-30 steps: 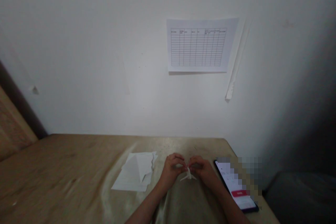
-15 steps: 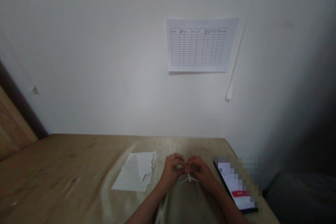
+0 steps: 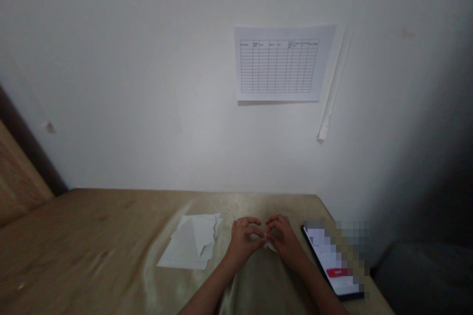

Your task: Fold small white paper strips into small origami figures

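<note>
Both hands meet at the front middle of the table, fingertips close together. Between them is a small piece of folded white paper (image 3: 271, 245), mostly hidden by the fingers. My left hand (image 3: 245, 237) pinches its left side between thumb and forefinger, the other fingers curved above. My right hand (image 3: 281, 238) grips it from the right, fingers bent inward. Left of my hands lies a stack of white paper sheets (image 3: 181, 251) with torn edges, a folded piece on top.
The table has a shiny tan cover (image 3: 111, 236). A tablet or large phone (image 3: 332, 266), partly blurred, lies right of my right hand. A printed grid sheet (image 3: 279, 64) hangs on the white wall behind. A wooden panel (image 3: 18, 177) stands far left.
The folded paper has turned; its two spread wing-like flaps no longer show below my fingers. My left fingers have opened out slightly, and both hands have shifted a little.
</note>
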Tool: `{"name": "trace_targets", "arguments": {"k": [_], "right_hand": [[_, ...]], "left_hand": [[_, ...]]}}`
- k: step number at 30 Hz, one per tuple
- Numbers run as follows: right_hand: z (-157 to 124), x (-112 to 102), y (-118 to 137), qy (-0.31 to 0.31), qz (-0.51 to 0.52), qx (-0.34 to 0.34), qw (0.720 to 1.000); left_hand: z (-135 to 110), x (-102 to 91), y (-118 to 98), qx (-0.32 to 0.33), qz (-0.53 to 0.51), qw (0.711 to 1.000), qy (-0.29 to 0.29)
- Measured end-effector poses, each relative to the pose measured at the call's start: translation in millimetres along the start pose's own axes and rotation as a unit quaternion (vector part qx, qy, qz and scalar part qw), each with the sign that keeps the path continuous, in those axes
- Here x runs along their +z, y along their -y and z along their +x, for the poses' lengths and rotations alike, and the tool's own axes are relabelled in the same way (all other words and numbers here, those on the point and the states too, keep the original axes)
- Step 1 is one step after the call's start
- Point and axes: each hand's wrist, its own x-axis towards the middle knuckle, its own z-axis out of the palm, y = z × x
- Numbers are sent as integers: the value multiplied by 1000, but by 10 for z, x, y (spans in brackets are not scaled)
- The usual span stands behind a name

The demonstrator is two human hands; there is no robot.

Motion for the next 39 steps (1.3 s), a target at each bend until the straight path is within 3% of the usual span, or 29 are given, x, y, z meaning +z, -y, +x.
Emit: {"name": "trace_targets", "arguments": {"k": [8,14,21,31,39], "right_hand": [[7,16,-17,-40,45,32,998],[30,11,-14,-3,82,38,996],[21,23,-28,-27,78,44,996],[16,50,-66,-37,62,28,997],[24,76,-115,-43,68,30,996]], "left_hand": [[4,-26,12,16,-9,1000,-20],[26,-4,70,25,-22,999,-31],[31,-2,110,39,-39,996,-68],[19,9,89,33,-17,997,-71],[-6,37,80,27,-63,994,-80]]}}
